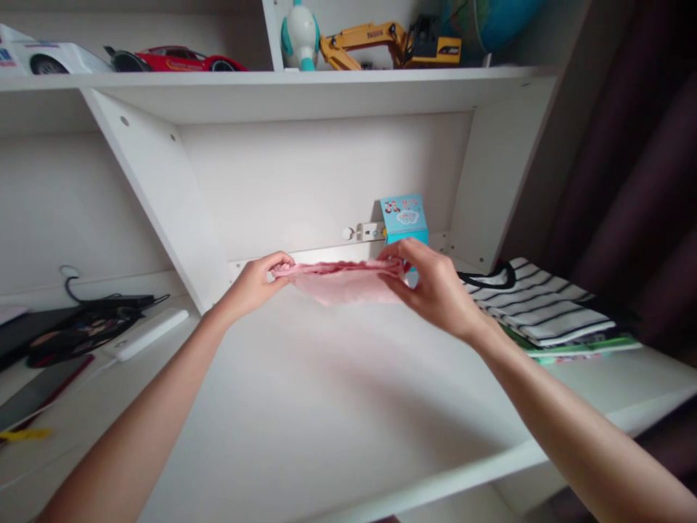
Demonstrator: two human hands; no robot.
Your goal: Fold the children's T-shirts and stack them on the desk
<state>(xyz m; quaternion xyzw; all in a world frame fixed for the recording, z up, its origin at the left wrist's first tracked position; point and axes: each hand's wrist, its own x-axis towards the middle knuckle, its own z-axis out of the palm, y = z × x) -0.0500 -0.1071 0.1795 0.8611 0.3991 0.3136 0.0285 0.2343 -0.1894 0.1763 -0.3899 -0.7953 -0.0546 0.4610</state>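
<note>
Both hands hold a folded pink cloth (348, 283) stretched level above the white desktop (305, 421). Its upper edge shows several layers; a smoother face hangs below, and I cannot tell what garment or piece it is. My left hand (258, 280) pinches the left end between thumb and fingers. At the right end, my right hand (430, 283) grips the fabric with its thumb below and fingers above. Behind the right hand stands a blue desk calendar (406, 214), partly hidden by it. To the right lies a folded black-and-white striped shirt (544, 301) on other folded clothes.
A shelf (327, 87) overhead carries a red toy car (185, 59), a yellow toy excavator (392, 43) and a globe (495, 22). At left are tangled black cables (81, 334) and a white bar-shaped object (152, 334). A power socket strip (372, 232) sits at the back.
</note>
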